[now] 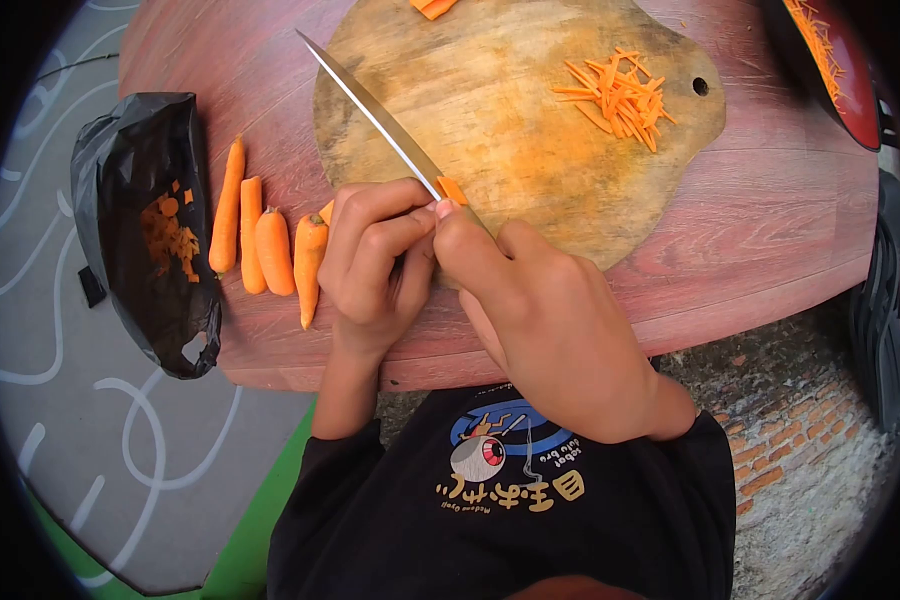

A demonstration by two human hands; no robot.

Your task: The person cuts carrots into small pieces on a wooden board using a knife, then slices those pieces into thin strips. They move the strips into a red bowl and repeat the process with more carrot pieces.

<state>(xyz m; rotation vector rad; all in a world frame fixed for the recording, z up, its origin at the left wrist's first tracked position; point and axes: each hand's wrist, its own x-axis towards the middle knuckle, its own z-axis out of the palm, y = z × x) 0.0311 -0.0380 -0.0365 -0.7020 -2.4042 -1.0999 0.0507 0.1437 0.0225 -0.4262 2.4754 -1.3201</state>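
Note:
My right hand [540,300] is closed around the handle of a kitchen knife [375,118]. Its long blade points up and left over the round wooden cutting board [490,110]. Beside the blade's base, my left hand [375,255] is curled with its fingertips together, touching or nearly touching the right thumb; what they pinch, if anything, is hidden. A small orange carrot piece [452,190] sits against the blade near the right thumb. Carrot matchsticks [620,97] lie in a pile at the board's right, and part of a carrot slice [432,8] shows at its top edge.
Several whole carrots [275,250] lie on the reddish wooden table [770,210], left of my left hand. A black plastic bag [120,200] with carrot scraps hangs at the left edge. At the upper right, a red-sided container [858,115] holds more carrot shreds.

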